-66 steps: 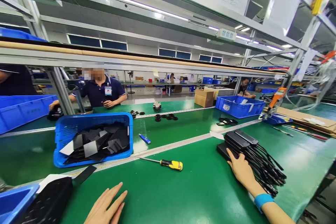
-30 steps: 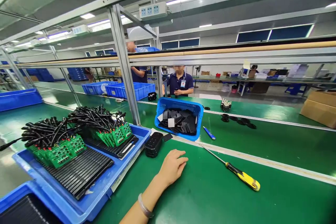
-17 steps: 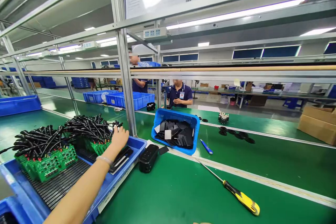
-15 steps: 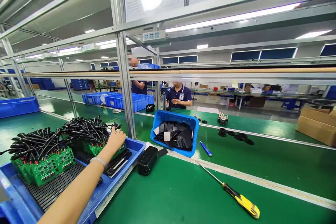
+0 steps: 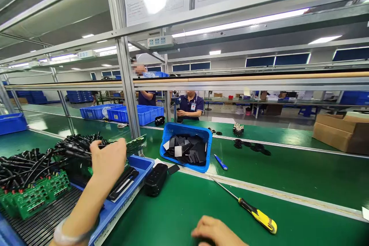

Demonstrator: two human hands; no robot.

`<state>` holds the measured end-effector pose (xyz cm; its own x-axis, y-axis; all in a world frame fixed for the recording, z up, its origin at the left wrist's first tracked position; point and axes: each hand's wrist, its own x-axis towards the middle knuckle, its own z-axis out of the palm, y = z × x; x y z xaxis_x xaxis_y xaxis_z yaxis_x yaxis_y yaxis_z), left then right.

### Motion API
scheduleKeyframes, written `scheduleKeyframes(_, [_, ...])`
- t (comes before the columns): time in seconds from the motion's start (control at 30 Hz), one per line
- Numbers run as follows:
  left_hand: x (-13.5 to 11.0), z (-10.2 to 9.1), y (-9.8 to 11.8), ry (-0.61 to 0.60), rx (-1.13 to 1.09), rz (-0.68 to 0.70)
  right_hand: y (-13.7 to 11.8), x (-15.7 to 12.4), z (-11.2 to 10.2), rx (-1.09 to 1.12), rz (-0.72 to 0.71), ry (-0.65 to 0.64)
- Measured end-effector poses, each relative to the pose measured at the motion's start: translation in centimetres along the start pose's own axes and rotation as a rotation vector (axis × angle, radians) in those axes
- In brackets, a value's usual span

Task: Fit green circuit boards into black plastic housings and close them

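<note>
My left hand (image 5: 109, 159) is raised over the blue tray (image 5: 148, 163), fingers closed on a green circuit board (image 5: 137, 144) that is smeared by motion. Black cables run by this hand, over the bunch of cables (image 5: 76, 144) in the tray. More green circuit boards (image 5: 36, 196) with black leads stand upright at the tray's left. At the bottom edge, my right hand (image 5: 216, 232) is bent over the green bench top. Its fingers curl around something dark, mostly hidden and cut off by the frame.
A black box-shaped device (image 5: 156, 179) lies beside the tray. Behind it stands a blue basket (image 5: 209, 148) of dark flat pieces. A blue pen-like tool (image 5: 220, 162) and a yellow-black screwdriver (image 5: 259, 217) lie to the right. A co-worker (image 5: 190, 105) is across the bench.
My left hand has lifted from the tray's far end with a circuit board in its grip. My right hand has come into view at the bottom. The view has shifted slightly right.
</note>
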<state>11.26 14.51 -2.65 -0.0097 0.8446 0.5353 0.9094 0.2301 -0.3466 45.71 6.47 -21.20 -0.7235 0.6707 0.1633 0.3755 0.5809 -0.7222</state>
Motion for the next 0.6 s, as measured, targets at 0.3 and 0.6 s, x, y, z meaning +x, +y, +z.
scheduleKeyframes(0.3, [-8.3, 0.7, 14.7, -1.024, -1.845, 0.039, 2.2, 4.4, -1.2, 1.167, 0.228, 0.733])
scheduleKeyframes(0.6, [-15.3, 10.3, 23.4, -1.178, -2.118, -0.484, 8.2, 3.3, 0.8, 0.373, 0.387, 0.620])
